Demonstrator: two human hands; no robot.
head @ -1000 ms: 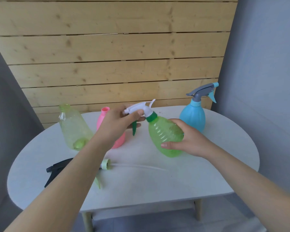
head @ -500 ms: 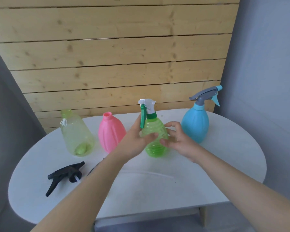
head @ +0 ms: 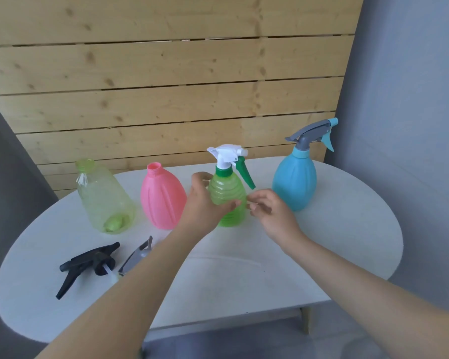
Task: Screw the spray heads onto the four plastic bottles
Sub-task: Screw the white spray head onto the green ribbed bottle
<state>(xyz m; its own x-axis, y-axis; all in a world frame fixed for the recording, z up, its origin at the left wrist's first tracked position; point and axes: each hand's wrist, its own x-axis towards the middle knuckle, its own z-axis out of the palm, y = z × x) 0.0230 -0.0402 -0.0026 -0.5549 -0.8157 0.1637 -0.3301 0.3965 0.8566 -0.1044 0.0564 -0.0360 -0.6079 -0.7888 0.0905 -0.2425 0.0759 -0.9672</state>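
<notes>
**Green bottle upright, held by left hand; two heads unfitted**

Green translucent bottle (head: 227, 200), ribbed, is stood upright near the middle of the white oval table (head: 342, 244). A white spray head with green trigger (head: 228, 158) is seated on its green collar; how tightly it is screwed cannot be told. The bottle's left side is gripped by the left hand (head: 205, 203), thumb laid across the front and fingers wrapped behind. The right hand (head: 268, 207) is held just beside the bottle's right side, fingers loosely curled and holding nothing; whether the fingertips touch the plastic cannot be told.

Blue bottle (head: 294, 181), fitted with a grey spray head (head: 313, 132) tipped in blue, is stood to the right, apart from the green one. Pink bottle (head: 162, 200), neck open, is stood to the left. Pale yellow-green clear bottle (head: 104, 200), neck open, is stood further left.

Black spray head (head: 87, 264) is laid on its side at the table's near left. Grey spray head piece (head: 136, 256) is laid just beside it, partly hidden by the left forearm.
</notes>
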